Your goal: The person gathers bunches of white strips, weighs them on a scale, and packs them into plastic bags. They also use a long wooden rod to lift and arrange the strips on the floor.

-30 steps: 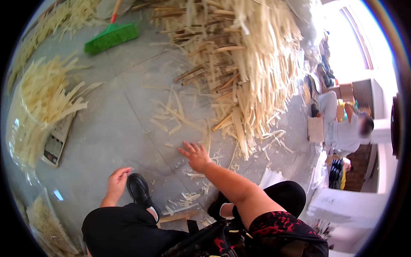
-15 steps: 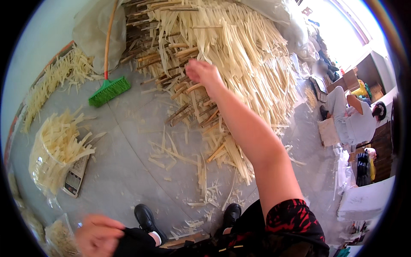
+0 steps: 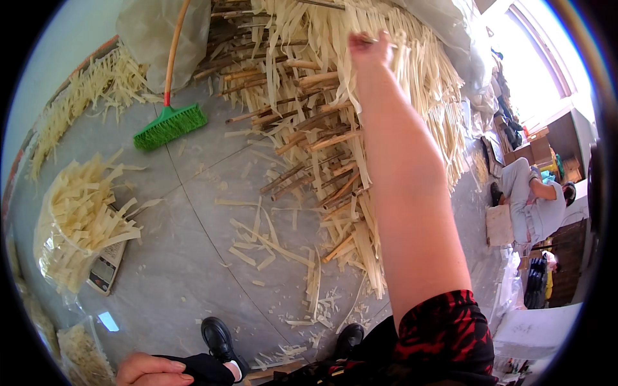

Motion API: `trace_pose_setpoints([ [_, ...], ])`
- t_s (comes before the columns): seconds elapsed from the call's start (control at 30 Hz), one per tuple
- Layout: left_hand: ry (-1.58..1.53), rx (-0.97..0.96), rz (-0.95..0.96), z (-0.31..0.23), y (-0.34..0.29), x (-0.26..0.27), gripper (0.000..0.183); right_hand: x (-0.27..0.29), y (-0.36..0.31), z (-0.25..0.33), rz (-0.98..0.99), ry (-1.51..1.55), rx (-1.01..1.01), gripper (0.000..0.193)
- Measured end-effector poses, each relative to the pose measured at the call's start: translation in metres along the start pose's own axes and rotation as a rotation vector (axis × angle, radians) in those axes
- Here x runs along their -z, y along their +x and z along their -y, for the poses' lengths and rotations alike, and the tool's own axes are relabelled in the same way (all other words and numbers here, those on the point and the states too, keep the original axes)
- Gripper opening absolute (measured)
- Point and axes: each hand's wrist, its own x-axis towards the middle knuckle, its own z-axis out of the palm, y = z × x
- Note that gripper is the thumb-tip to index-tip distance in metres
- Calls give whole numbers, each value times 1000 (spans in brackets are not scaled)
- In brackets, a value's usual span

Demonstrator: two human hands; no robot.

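My right hand (image 3: pixel 372 50) reaches far out over a big heap of pale, flat strips (image 3: pixel 412 96) hung on thin wooden sticks (image 3: pixel 335 141). Its fingers are curled closed among the strips at the far side of the heap. What lies between them is too small to make out. The stick ends poke out at the heap's left side. At the lower left, my left hand (image 3: pixel 153 371) is beside the black cloth over my leg, its fingers loosely stretched and no object visible in them.
A green broom (image 3: pixel 170 125) stands left of the heap. Cut strips fill a clear plastic bag (image 3: pixel 64 238) on a scale (image 3: pixel 106 267). Loose strips (image 3: pixel 264 238) litter the grey floor (image 3: pixel 212 283). At the right a seated person (image 3: pixel 537 209) works beside boxes.
My right hand has moved farther out and to the right over the heap. My left hand has dropped lower, toward the bottom edge. The seated person's arms have shifted.
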Motion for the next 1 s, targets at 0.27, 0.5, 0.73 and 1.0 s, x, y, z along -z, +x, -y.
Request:
trace_pose_setpoints([
  [0.27, -127, -73, 117, 9, 10, 5, 11, 98, 28, 139, -2, -369, -165, 12],
  [0.5, -212, -128, 162, 6, -12, -2, 11, 111, -185, 75, 19, -449, 44, 17],
  [0.73, -176, -339, 178, 5, -58, -17, 15, 141, -390, 22, 57, -539, 32, 13],
  [1.0, 24, -292, 178, -6, -77, -62, 52, 186, -598, -44, 45, -589, -36, 14],
])
